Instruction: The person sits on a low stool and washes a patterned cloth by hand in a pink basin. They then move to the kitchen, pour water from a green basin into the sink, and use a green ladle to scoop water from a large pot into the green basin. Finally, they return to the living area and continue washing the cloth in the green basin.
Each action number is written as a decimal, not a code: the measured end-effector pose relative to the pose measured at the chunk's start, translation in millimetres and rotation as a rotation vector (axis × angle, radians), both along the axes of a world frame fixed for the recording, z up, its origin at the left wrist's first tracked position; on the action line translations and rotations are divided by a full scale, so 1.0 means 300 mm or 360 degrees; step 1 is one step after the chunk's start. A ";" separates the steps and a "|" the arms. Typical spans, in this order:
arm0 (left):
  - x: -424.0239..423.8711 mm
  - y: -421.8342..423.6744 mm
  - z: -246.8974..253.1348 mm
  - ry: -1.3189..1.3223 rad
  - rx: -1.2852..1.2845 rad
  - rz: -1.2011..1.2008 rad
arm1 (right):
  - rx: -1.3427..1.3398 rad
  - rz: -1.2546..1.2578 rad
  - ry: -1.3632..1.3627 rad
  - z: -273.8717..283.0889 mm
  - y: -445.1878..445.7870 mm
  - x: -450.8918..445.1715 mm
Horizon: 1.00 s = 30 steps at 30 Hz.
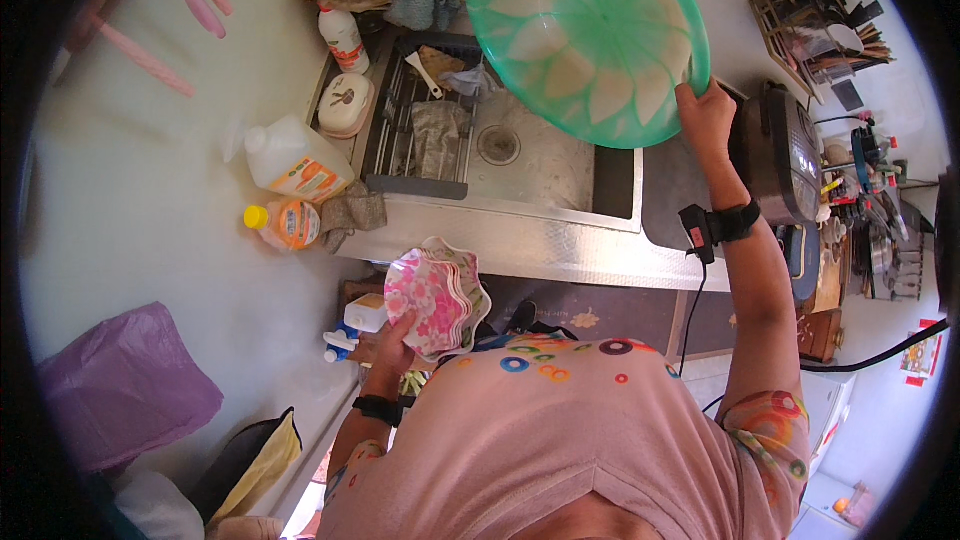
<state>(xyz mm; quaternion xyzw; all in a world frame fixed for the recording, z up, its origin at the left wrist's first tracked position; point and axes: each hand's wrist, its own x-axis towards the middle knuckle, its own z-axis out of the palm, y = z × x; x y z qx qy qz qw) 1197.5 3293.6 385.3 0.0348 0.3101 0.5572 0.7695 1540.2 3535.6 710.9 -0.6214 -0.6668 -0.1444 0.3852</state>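
My right hand (706,114) grips the rim of a large green plastic basin (592,30) with a pale petal pattern. The basin is raised over the back of the stainless steel sink (536,165) and hides part of it. Down at the left, my left hand (397,341) holds a stack of wavy-edged floral plates (431,300), pink on the near side. The stack is in front of the counter edge, close to my body. In the sink, a black drying rack (416,184) carries a grey cloth (437,136) and a white-handled brush (426,76).
Left of the sink stand a large clear jug (296,161), a yellow-capped bottle (285,223), a soap box (346,105) and a white bottle (343,41). A dark rice cooker (780,154) sits on the right. A cable (697,315) hangs from my right wrist strap.
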 end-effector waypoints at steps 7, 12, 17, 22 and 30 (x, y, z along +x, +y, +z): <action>-0.001 0.006 0.005 0.0025 -0.0010 -0.0010 | 0.0201 0.0278 0.0046 0.003 -0.048 -0.059; -0.006 0.012 0.021 0.0007 0.0029 -0.0053 | 0.0285 0.0406 -0.0242 -0.007 -0.080 -0.066; -0.010 0.005 0.008 0.0052 -0.0024 -0.0054 | 0.0302 0.0443 -0.0213 -0.026 -0.105 -0.062; -0.026 0.011 -0.024 0.0042 -0.0040 -0.0104 | 0.0042 0.0177 0.0140 -0.078 -0.109 -0.001; -0.023 0.021 -0.017 -0.0021 -0.0062 -0.0150 | 0.0048 0.0211 0.1231 -0.153 -0.195 0.207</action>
